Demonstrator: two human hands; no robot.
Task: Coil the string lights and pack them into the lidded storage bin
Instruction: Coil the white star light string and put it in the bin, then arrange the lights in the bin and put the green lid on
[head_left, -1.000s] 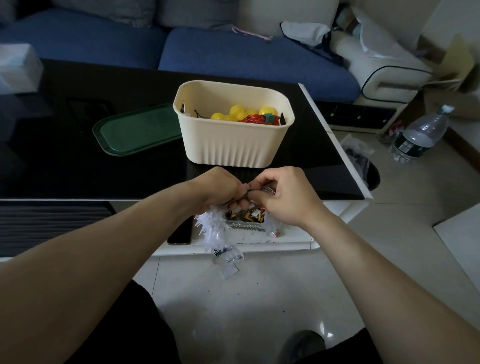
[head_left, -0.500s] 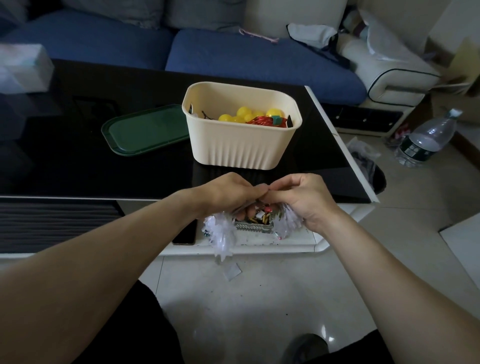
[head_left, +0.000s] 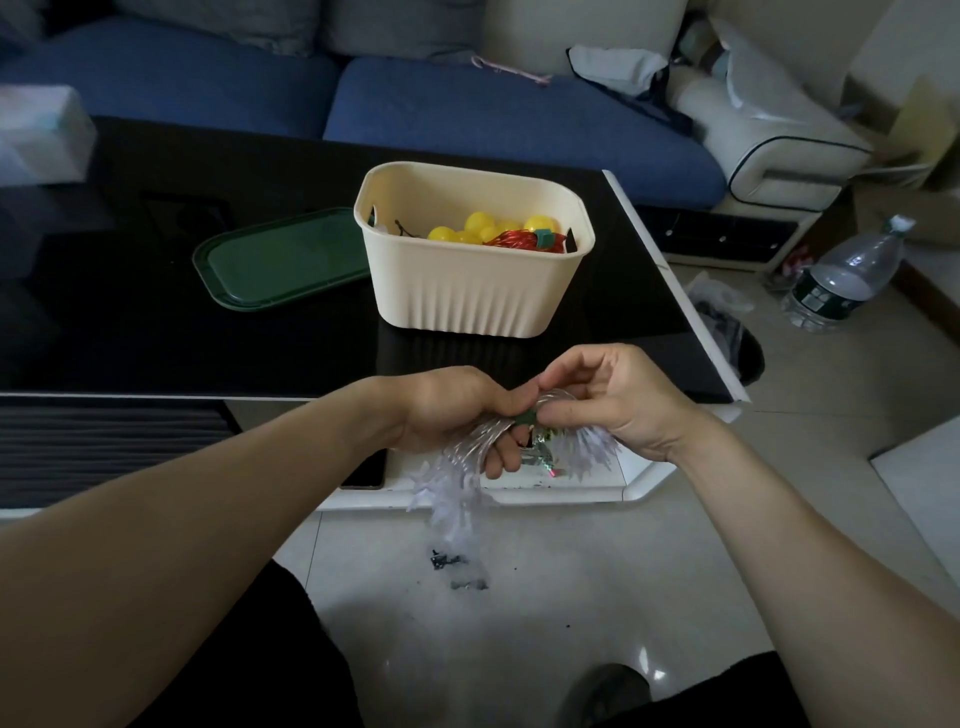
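Near the table's near edge, our left hand grips the coil while our right hand pinches what looks like a green tie; cinch tight before the bin.

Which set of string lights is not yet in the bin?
The clear-wired coil with white lights, gripped in both hands; the yellow-bulb lights and red-wired coil already lie inside the cream bin.

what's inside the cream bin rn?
The cream bin holds yellow bulb lights and a red coil with a green tie. The near wall hides anything lower down.
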